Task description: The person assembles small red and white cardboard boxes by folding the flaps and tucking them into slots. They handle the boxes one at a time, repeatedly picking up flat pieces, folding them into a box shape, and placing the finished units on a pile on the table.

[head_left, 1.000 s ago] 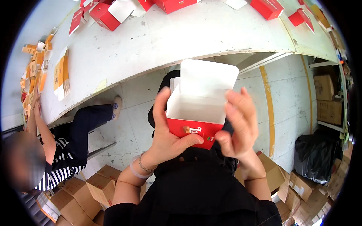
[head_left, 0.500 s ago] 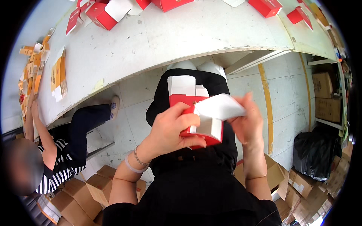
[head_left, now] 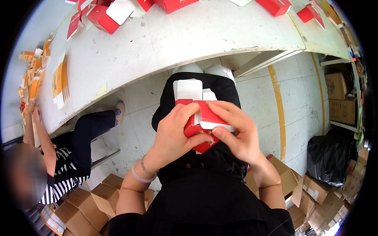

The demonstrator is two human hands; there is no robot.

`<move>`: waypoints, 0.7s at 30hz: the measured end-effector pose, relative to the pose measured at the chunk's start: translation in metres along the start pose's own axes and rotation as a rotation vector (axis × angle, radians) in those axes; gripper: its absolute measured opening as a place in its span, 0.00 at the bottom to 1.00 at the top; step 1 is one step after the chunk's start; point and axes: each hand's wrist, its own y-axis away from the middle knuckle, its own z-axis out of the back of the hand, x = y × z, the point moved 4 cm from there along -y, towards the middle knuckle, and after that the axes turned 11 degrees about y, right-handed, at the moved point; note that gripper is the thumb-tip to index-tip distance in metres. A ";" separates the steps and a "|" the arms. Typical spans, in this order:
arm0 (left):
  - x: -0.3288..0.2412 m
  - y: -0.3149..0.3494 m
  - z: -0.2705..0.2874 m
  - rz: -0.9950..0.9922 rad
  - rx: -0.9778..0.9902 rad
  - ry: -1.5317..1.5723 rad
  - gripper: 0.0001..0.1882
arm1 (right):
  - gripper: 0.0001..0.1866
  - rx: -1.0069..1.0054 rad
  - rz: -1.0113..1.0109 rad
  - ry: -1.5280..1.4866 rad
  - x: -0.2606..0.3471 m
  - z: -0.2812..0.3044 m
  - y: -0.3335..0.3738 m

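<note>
Over my lap I hold a small red cardboard box (head_left: 193, 130) with a white inside. My left hand (head_left: 173, 128) wraps round its left side, the thumb along the near red face. On the right, my right hand (head_left: 238, 129) pinches the box's flap (head_left: 211, 115), which is red outside with a white edge, fingers above and thumb below. The flap is bent over the box's opening, not flat. Beneath and beyond it, a stack of flat red-and-white cartons (head_left: 189, 89) lies on my lap, its white flaps pointing away from me.
Ahead stands a white table (head_left: 157, 43) with several red boxes (head_left: 103, 19) along its far side. A pile of flat orange-and-white cartons (head_left: 60, 80) lies at its left. At the left sits a co-worker (head_left: 59, 173) in stripes. Cardboard cartons (head_left: 78, 206) and a black bag (head_left: 328, 161) flank me.
My right hand has moved left and brought the flap over the box's opening; its red outer side now shows instead of the white inside. My left hand keeps its hold.
</note>
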 end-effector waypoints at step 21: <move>-0.035 -0.178 0.149 -0.335 0.042 -0.853 0.37 | 0.29 0.033 -0.045 0.471 -0.090 -0.056 0.015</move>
